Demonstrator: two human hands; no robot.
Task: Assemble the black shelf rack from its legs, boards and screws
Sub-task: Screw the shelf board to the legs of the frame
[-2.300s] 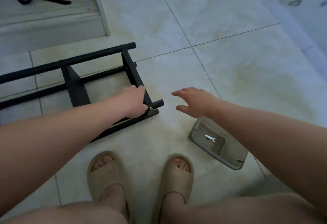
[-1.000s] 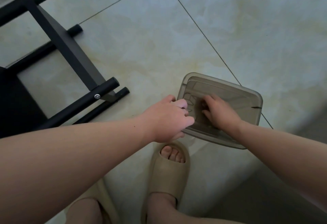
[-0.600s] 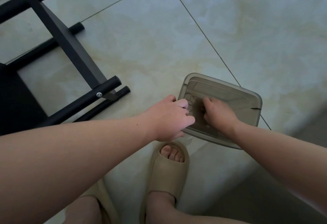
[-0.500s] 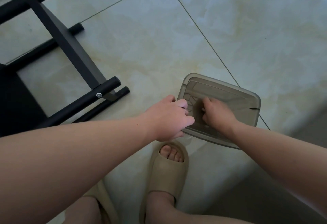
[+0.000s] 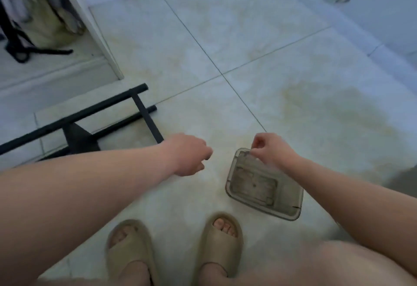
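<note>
- Right hand is pinching a small grey piece over the far corner of the clear tray, too blurry to say what it is
- left hand curled up, nothing showing in it
- black shelf rack lies on the tiles at left, near end just beside that fist

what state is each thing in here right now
rack: part built, lying on the floor
tray: open, on the floor, looks nearly empty
left hand: fingers curled, whether it holds anything is hidden
right hand: over the tray's far corner, pinches a small item, too blurred to name
sandals: on both feet, flat on the floor
</note>
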